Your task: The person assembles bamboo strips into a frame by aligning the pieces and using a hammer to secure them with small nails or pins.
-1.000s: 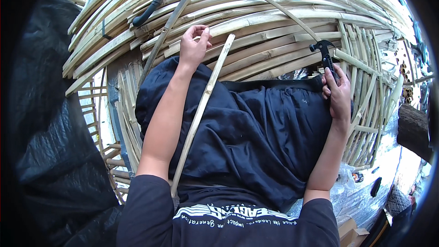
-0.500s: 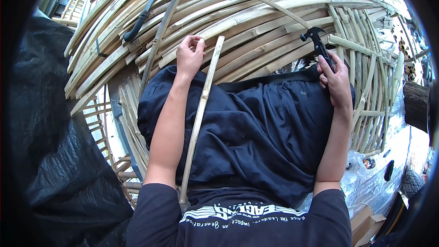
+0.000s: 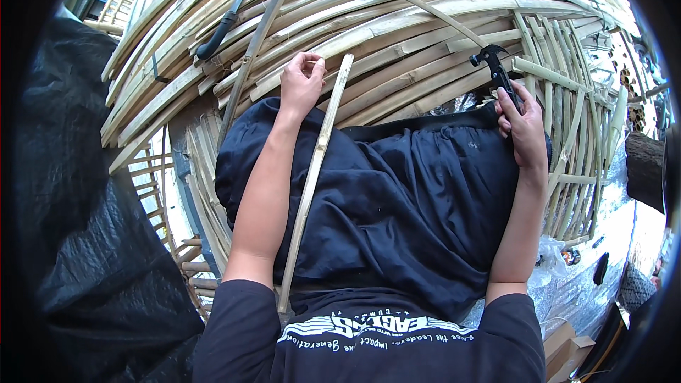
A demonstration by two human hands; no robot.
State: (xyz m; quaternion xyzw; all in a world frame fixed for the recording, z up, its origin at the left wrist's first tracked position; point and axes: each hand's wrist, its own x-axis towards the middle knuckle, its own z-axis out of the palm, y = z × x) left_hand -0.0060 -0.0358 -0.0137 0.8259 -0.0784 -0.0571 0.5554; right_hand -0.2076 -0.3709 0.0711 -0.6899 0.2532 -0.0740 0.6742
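My right hand [image 3: 523, 128] is wrapped round the handle of a small black claw hammer [image 3: 494, 69], its head pointing up and away from me. Thumb and fingertips of my left hand [image 3: 302, 85] are pinched together above the bamboo; whatever they hold is too small to make out. Just right of that hand, a long split bamboo strip [image 3: 316, 163] lies across my lap, running from my waist to beyond my knees. Behind both hands spreads a large pile of split bamboo strips [image 3: 397, 25].
A tool with a black curved handle [image 3: 216, 37] lies on the pile at the far left. Two thin sticks meet at the top. At the right stands a bamboo lattice [image 3: 567, 120], with a log [image 3: 644, 170] beyond it. Black sheeting [image 3: 78, 191] covers the left side.
My left hand has shifted slightly right, its fingers still pinched. The hammer stays in my right hand, almost unmoved. The whole view has shifted a little.
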